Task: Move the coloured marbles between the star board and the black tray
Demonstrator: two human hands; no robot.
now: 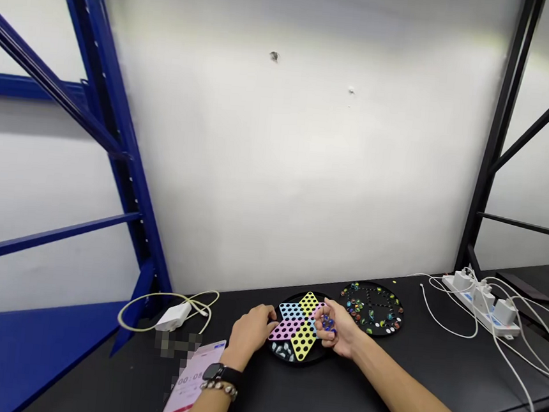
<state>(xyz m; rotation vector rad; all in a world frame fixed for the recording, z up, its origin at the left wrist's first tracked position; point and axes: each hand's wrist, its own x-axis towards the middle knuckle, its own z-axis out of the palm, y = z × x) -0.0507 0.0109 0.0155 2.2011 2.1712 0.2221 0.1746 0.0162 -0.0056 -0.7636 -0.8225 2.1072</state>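
A round black Chinese checkers board (305, 322) with a yellow, pink and blue star of holes lies on the black table. White marbles (283, 350) sit in its lower-left rim pocket. My right hand (339, 330) is over the board's right side, palm turned up, fingers curled around several blue marbles (327, 324). At the board's left edge is my left hand (253, 328), thumb and index finger apart by the rim, with nothing visible between them. Right of the board, a round black tray (379, 332) holds many multicoloured marbles.
A phone (195, 378) showing a timer lies by my left forearm. Behind it are a white charger (173, 316) and looped cable. A white power strip (481, 306) with plugs and trailing cables lies at right. Blue shelf posts (129, 155) stand at left, a white wall behind.
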